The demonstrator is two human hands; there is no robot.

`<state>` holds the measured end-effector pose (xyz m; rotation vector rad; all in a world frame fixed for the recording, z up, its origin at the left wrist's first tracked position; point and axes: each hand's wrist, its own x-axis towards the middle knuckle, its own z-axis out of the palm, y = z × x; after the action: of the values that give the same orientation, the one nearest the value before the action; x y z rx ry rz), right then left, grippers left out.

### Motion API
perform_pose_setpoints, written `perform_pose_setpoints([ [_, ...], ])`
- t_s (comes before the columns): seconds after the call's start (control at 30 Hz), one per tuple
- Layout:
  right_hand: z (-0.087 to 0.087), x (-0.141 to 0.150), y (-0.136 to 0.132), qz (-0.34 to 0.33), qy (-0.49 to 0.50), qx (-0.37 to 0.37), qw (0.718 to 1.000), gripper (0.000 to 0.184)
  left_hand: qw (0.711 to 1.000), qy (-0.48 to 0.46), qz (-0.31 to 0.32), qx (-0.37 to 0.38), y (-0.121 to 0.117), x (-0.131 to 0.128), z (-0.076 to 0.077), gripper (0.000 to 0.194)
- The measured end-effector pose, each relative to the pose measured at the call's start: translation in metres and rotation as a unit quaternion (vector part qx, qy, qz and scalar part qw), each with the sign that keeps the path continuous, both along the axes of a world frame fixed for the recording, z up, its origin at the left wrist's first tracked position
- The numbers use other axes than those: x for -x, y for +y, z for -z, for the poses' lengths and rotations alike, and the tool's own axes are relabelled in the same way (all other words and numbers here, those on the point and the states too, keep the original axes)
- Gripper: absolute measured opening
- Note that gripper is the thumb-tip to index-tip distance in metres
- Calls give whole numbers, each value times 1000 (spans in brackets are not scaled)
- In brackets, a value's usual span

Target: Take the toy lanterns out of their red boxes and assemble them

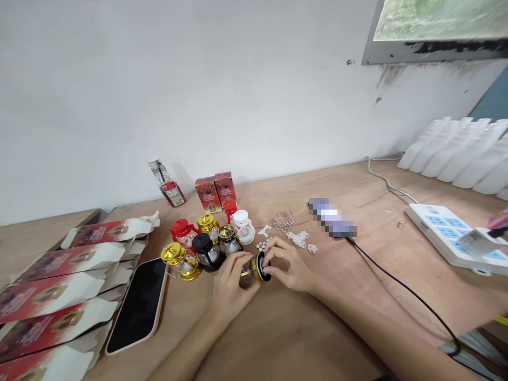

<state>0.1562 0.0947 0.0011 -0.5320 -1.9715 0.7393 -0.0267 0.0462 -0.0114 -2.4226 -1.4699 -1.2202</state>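
Observation:
A black-and-gold miniature lantern (257, 266) lies tilted on its side above the table, its round dark end turned to the right. My left hand (235, 283) is wrapped round the lantern's clear body. At that dark end, my right hand (288, 264) has its thumb and fingers pinched together; whatever they hold is hidden. Just beyond my hands are white round button-like pieces (263, 245), flat white plastic parts (298, 238) and thin bent metal wires (282, 221). Left of them stand several small lanterns: gold (181, 260), black (207, 251), red (184, 233) and white (243, 227).
Unfolded red printed boxes (59, 286) and a phone (138, 304) lie on the left. Two red boxes (215, 192) and a bottle (173, 191) stand near the wall. Rightward are a cabled, blurred device (332, 217), a power strip (448, 233) and white plastic pieces (456, 153).

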Motion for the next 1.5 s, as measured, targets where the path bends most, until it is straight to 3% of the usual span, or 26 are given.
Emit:
perform_pose_setpoints([
  [0.37,0,-1,0,-28,-11,-14,999,13,1000,3,7,-10,-1,0,1,40],
  [0.63,6,4,-1,26,15,-49,998,5,999,-37,0,6,1,0,0,41],
  [0.87,3,5,-2,48,20,-95,994,8,999,-38,-8,4,1,0,0,39],
  [1.07,3,8,-7,59,32,-81,994,8,999,-41,-17,-5,1,-1,0,40],
  [1.17,3,11,-9,97,59,-7,994,10,999,-43,-23,-5,1,-1,0,41],
  [1.3,6,15,-5,135,50,208,967,11,998,-35,-44,-9,1,0,1,42],
  [1.4,8,18,0,100,41,411,905,13,997,12,-67,-38,1,1,3,38],
  [1.5,5,20,1,35,43,540,840,6,986,108,-83,-99,-2,0,2,29],
])
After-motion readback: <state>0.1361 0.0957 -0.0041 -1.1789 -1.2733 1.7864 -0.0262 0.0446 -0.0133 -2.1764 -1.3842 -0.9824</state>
